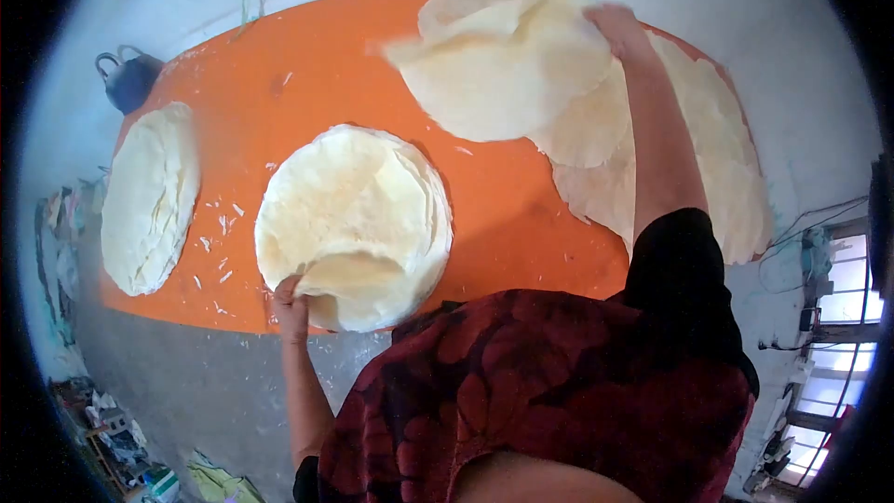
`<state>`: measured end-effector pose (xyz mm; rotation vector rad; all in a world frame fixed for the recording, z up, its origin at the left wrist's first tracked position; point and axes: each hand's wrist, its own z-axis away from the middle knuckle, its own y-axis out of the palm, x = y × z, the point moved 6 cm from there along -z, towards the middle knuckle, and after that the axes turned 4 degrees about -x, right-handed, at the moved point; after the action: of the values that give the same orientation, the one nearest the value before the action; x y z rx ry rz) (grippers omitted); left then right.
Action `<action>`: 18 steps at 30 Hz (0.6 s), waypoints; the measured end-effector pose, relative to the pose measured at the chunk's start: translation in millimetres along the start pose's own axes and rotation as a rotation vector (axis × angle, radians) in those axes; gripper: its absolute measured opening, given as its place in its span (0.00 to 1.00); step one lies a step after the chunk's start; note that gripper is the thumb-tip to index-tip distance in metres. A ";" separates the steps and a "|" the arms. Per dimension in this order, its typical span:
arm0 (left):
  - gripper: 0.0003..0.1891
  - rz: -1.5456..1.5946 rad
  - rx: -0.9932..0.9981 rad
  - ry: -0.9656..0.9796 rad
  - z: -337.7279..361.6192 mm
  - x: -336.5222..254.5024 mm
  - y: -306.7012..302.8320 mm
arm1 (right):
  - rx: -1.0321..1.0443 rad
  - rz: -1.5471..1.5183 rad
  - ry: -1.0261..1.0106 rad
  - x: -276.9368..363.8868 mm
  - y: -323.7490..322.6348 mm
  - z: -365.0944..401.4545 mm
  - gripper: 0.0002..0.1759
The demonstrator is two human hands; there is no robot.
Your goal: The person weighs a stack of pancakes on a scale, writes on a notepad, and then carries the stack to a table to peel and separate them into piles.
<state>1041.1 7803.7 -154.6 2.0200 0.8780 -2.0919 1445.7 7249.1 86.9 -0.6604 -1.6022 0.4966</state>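
My left hand (291,307) pinches the near left edge of the top sheet on a stack of thin round flatbreads (340,186), and that edge is lifted and folded back. At the far side, my right hand (615,30) is closed at the edge of a pale flatbread sheet (507,70), which is blurred by motion and raised at its far side. Beneath and beside this sheet, several overlapping flatbreads (712,149) spread across the right of the orange table (503,214).
Another flatbread stack (149,200) stands at the table's left end. A dark bag with handles (130,79) is at the far left corner. White scraps (223,224) lie between the two stacks. Cables and a barred window (838,354) are on the right.
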 end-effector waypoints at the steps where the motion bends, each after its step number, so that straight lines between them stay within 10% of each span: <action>1: 0.11 0.121 -0.001 -0.134 -1.8 0.1 -0.9 | 0.016 0.097 0.231 -35.6 -0.1 11.5 0.12; 4: 0.11 0.351 -0.075 -0.450 -10.6 -27.0 -6.0 | -0.101 -0.136 0.569 -177.6 44.2 70.5 0.12; 8: 0.14 0.393 -0.056 -0.707 -25.0 -5.6 -13.1 | -0.152 -0.706 0.890 -204.3 125.7 185.0 0.05; 11: 0.15 0.258 0.012 -0.500 -36.7 -10.9 -14.8 | -0.129 -0.411 0.817 -213.3 123.7 204.2 0.12; 13: 0.17 -0.025 0.112 -0.293 -45.7 -12.5 -17.5 | -0.061 0.432 0.251 -211.9 126.3 191.4 0.18; 15: 0.17 -0.131 0.063 -0.183 -44.2 -30.8 -13.5 | -0.392 0.405 0.128 -92.6 104.1 220.5 0.20; 18: 0.16 -0.394 -0.068 0.284 -41.5 -64.9 -4.3 | -0.029 0.211 -0.443 -40.7 174.8 254.3 0.22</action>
<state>1083.2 7806.3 -89.9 2.2963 1.4794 -1.9312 1220.0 7365.7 -92.9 -0.7844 -1.9658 0.8195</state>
